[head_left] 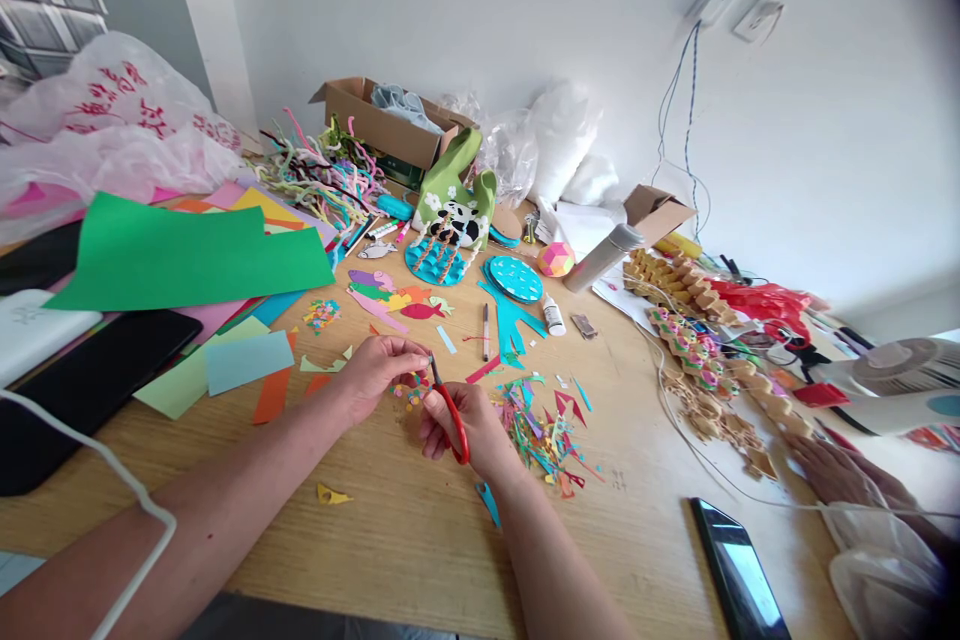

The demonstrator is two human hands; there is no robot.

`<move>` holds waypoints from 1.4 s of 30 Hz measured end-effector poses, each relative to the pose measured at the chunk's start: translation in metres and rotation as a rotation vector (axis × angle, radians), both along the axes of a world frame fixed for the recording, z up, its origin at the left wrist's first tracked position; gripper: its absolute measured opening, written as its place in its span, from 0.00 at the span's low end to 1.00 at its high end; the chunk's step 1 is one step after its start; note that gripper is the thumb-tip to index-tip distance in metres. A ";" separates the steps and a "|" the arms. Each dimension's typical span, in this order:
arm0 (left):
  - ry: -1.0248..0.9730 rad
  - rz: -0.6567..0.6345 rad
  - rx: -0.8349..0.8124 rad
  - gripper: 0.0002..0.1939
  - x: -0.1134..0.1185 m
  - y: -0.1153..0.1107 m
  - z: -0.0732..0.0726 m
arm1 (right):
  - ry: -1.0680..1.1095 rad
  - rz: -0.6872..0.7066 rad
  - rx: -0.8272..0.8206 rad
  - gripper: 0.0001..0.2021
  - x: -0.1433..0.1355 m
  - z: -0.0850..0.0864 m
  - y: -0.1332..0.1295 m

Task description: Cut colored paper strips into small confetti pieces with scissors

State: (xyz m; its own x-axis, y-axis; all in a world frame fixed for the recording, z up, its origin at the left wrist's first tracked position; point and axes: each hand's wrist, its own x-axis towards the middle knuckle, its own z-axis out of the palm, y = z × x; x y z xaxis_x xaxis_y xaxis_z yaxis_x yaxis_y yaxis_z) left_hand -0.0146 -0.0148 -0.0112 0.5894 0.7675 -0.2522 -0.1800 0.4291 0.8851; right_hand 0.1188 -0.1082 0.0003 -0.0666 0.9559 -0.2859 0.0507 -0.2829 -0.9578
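My right hand (478,420) grips a pair of red-handled scissors (454,412), blades pointing up and away. At the blade tips, my left hand (369,375) is closed in a pinch; whatever its fingertips hold is too small to make out. Tiny round paper bits (409,392) lie beneath, partly hidden by my hands. Right of my right hand spreads a heap of coloured paper scraps (544,425). Beyond the hands are paper fish cutouts (424,310), a grey pen (486,332) and a blue paper strip (446,339).
Green paper (187,255) and a black tablet-like slab (97,400) lie left. A panda bag (454,195), blue dotted discs (515,278), a grey bottle (604,257) and a small white bottle (553,315) stand farther back. At right are a phone (739,570) and another person's hand (836,470).
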 end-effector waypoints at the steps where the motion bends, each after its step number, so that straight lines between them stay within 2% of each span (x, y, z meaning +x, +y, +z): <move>1: -0.003 0.012 -0.007 0.07 0.001 -0.001 0.000 | -0.001 -0.004 0.005 0.26 0.000 0.000 0.000; 8: -0.033 0.037 -0.026 0.10 0.004 -0.004 0.004 | -0.018 -0.025 -0.009 0.27 -0.001 -0.003 0.001; 14: -0.036 0.016 -0.018 0.09 0.003 -0.005 0.000 | -0.023 -0.042 -0.025 0.28 -0.002 -0.002 0.001; 20: -0.046 -0.031 -0.034 0.09 0.002 -0.006 0.003 | -0.020 -0.052 -0.020 0.28 -0.003 0.001 0.001; 42: -0.038 -0.002 -0.043 0.09 0.002 -0.005 0.007 | -0.069 -0.031 -0.044 0.27 0.000 -0.002 0.000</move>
State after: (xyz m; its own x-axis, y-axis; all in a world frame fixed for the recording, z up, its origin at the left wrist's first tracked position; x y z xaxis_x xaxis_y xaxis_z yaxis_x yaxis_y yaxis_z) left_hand -0.0128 -0.0196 -0.0041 0.6010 0.7549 -0.2624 -0.2124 0.4674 0.8581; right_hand 0.1190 -0.1079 -0.0013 -0.0157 0.9437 -0.3305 0.1066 -0.3270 -0.9390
